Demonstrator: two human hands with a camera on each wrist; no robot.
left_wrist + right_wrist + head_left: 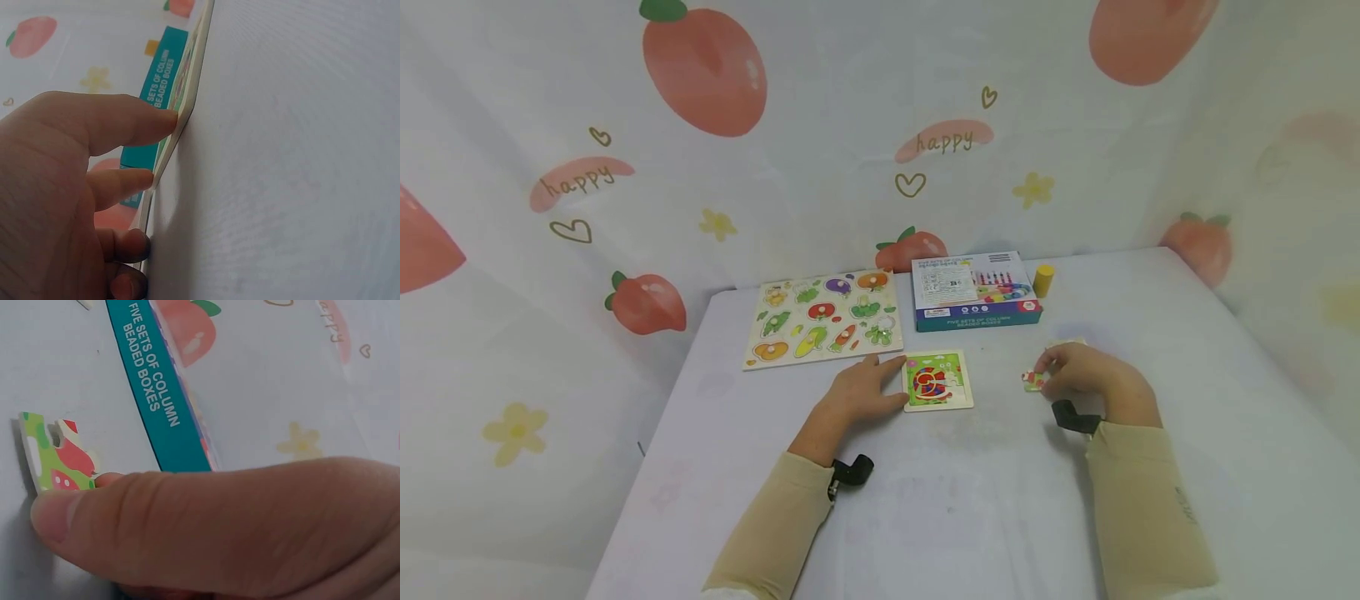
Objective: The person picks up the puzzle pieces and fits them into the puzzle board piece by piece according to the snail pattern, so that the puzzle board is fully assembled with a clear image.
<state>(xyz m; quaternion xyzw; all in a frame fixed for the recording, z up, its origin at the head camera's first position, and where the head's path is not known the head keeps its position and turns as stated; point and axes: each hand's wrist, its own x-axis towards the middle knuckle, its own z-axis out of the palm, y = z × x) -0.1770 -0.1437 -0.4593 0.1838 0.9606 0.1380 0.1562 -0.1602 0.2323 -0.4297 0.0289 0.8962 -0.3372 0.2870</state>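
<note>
A small square puzzle board [937, 381] with a green and red snail picture lies mid-table. My left hand [865, 392] is at its left side; the thumb and index finger, spread apart, touch that edge. In the left wrist view the thumb [134, 122] meets the board's pale rim, and some other fingers are bent. To the right of the board, my right hand [1086, 375] pinches a puzzle piece [1033, 381]. In the right wrist view this puzzle piece [59, 459] shows green, red and white, with a notch; the fingers partly cover it.
A wooden vegetable knob puzzle [826, 319] lies at the back left. Beside it is a boxed bead set [976, 292], with a yellow cylinder [1043, 281] standing at its right. Another flat pale piece [1067, 342] lies partly hidden behind the right hand. A printed curtain [820, 150] hangs behind the table.
</note>
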